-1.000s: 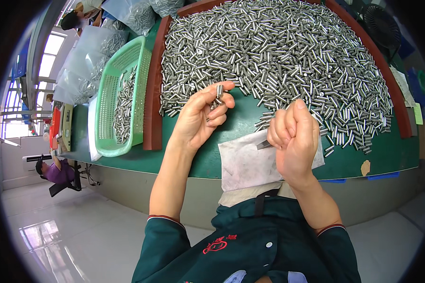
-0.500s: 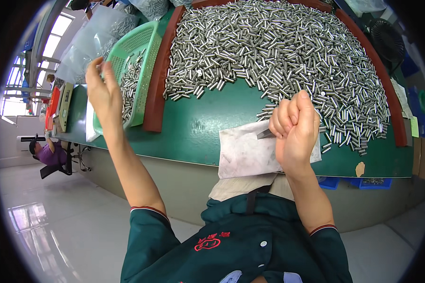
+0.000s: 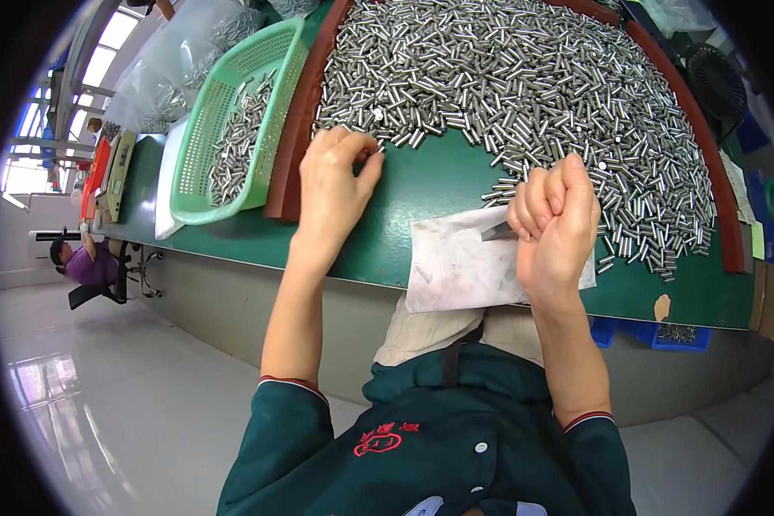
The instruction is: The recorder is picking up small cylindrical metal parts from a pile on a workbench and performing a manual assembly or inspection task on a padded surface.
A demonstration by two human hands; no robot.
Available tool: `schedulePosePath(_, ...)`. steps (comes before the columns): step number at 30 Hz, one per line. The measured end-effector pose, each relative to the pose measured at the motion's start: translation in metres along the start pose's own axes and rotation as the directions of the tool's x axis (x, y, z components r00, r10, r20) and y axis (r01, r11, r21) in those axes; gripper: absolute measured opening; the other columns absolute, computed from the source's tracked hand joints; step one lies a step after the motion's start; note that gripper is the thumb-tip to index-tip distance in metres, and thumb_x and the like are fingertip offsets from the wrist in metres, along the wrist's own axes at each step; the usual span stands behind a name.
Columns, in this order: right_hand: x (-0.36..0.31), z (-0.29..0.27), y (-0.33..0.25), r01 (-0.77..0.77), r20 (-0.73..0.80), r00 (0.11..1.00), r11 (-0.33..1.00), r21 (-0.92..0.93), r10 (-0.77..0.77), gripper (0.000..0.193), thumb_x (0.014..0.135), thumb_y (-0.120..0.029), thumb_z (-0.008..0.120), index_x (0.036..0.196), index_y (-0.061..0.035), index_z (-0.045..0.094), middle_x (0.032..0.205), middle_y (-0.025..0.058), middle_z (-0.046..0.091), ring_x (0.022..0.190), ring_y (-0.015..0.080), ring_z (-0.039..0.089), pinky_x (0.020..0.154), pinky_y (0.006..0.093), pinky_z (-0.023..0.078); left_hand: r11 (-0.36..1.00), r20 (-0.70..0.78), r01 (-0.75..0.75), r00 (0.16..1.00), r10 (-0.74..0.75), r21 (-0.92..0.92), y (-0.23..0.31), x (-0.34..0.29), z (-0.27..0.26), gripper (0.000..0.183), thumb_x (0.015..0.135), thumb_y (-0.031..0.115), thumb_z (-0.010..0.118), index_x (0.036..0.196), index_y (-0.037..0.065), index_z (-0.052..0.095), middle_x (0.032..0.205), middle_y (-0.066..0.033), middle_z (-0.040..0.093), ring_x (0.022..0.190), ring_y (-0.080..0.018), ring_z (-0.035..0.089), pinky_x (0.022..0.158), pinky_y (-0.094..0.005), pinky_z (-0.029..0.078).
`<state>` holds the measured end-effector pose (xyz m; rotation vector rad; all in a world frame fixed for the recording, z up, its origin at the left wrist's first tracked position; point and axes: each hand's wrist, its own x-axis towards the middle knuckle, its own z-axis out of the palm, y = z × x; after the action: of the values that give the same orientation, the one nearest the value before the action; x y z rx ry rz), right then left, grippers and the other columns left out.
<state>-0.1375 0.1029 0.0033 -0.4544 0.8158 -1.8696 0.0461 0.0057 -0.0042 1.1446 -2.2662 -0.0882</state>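
A broad pile of short metal pins covers much of the green table. At the pile's near left edge, my left hand has its fingers curled, with thumb and forefinger closing on a metal pin of which only a bit shows. My right hand is held as a fist over a stained white cloth. Out of that fist sticks the flat grey end of a metal tool; the rest is hidden by the fingers. To the left, a green perforated basket contains more pins.
Dark red bars border the pile. Clear plastic bags of pins lie beyond the basket. A black fan stands at the far right, and blue bins sit below the table edge. A seated person in purple is in the left background.
My left hand has moved right from above the green basket to the pile's edge, and its fingers have closed. My right hand stays over the cloth, still gripping the tool.
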Motion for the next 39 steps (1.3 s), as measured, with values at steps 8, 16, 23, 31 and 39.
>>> schedulePosePath(8, -0.002, 0.0, 0.0, 0.015, 0.022, 1.0, 1.0, -0.01, -0.014, 0.04, 0.091, -0.026, 0.033, 0.054, -0.0109, 0.028, 0.043, -0.0011, 0.027, 0.036, 0.0055, 0.018, 0.034, 0.0215, 0.016, 0.999, 0.011, -0.008, 1.0, 0.009, -0.045, 0.005, -0.003, 0.008, 0.012, 0.062, 0.003, 0.063, 0.073, 0.001, 0.056, 0.069, -0.0086, 0.052, 0.069, -0.0246, 0.049, 0.062, -0.0349, 0.04)
schedulePosePath(16, -0.002, 0.0, 0.001, 0.026, 0.013, 1.0, 1.0, -0.013, -0.026, 0.039, 0.091, -0.025, 0.033, 0.054, -0.0107, 0.028, 0.043, -0.0006, 0.028, 0.036, 0.0057, 0.018, 0.034, 0.0217, 0.017, 0.993, -0.104, 0.091, 0.991, -0.083, 0.077, -0.001, -0.008, 0.012, 0.017, 0.06, 0.01, 0.067, 0.069, 0.004, 0.055, 0.067, -0.0065, 0.048, 0.067, -0.0224, 0.046, 0.062, -0.0339, 0.036)
schedulePosePath(23, -0.002, -0.001, 0.001, 0.034, 0.024, 0.999, 0.999, -0.018, -0.034, 0.039, 0.091, -0.025, 0.033, 0.055, -0.0106, 0.028, 0.043, -0.0006, 0.028, 0.036, 0.0058, 0.018, 0.034, 0.0218, 0.017, 0.996, -0.07, 0.089, 0.994, -0.088, 0.011, 0.001, -0.008, 0.014, 0.012, 0.061, 0.008, 0.065, 0.068, 0.004, 0.056, 0.064, -0.0057, 0.048, 0.067, -0.0222, 0.046, 0.062, -0.0335, 0.035)
schedulePosePath(31, -0.003, 0.002, 0.0, 0.032, 0.027, 0.999, 0.998, -0.057, -0.031, 0.038, 0.091, -0.026, 0.031, 0.056, -0.0119, 0.027, 0.043, -0.0017, 0.026, 0.036, 0.0058, 0.017, 0.034, 0.0216, 0.017, 0.998, 0.026, -0.022, 0.999, 0.021, 0.051, 0.003, 0.002, 0.009, 0.012, 0.06, 0.009, 0.063, 0.068, 0.003, 0.057, 0.069, -0.0092, 0.053, 0.073, -0.0258, 0.049, 0.064, -0.0361, 0.037)
schedulePosePath(39, 0.001, 0.004, -0.003, 0.028, 0.096, 0.995, 0.999, -0.02, -0.026, 0.038, 0.09, -0.025, 0.032, 0.056, -0.0114, 0.028, 0.043, -0.0011, 0.027, 0.036, 0.0055, 0.018, 0.034, 0.0215, 0.016, 0.999, 0.071, -0.037, 0.997, 0.039, -0.022, 0.003, 0.005, 0.008, 0.013, 0.058, 0.009, 0.064, 0.065, 0.001, 0.056, 0.069, -0.0123, 0.054, 0.07, -0.0285, 0.051, 0.065, -0.0389, 0.04)
